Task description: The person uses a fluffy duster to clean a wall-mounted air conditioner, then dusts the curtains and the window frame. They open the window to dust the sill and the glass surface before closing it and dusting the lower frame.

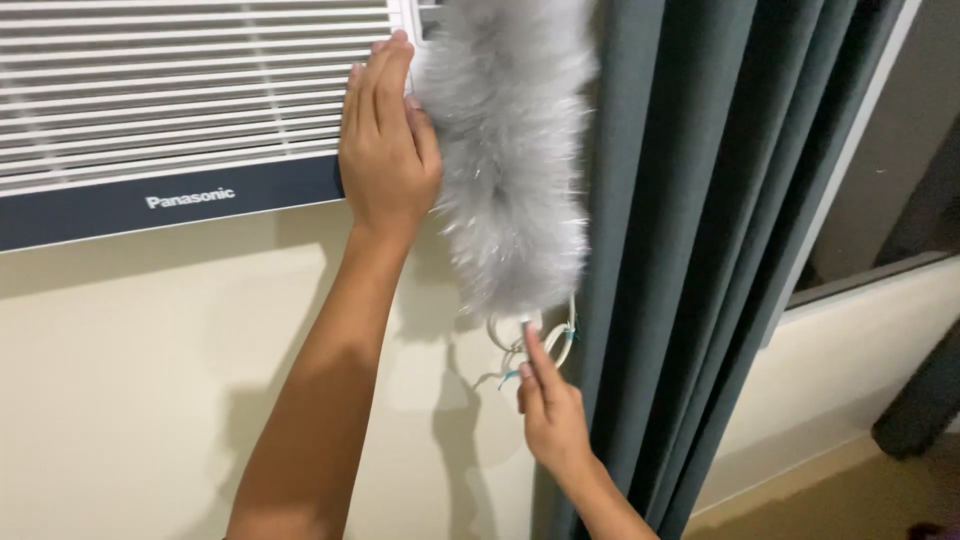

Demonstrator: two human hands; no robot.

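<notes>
Because the grey fluffy duster (508, 150) consists of long, loose fibres around a slim core, it is judged to be very light, soft and compliant at the head, and not fragile; the pile would flatten under pressure and offers no firm purchase. The proper hold is judged to be the narrow handle end at the bottom, where the right hand (552, 415) grips it with the fingers (538, 362) closed around the stem, index finger laid along it, just beside a looped white cord (510, 345). The duster's long axis runs nearly vertical, head pointing upward and leaning slightly left, handle pointing down. It stands directly above the right fingers and immediately right of the left hand (385, 140). The left hand rests flat, fingers together and extended, holding nothing, against the corner of the white louvred air-conditioner grille (180, 90). A dark green curtain (690, 250) hangs just right of the right fingers.
</notes>
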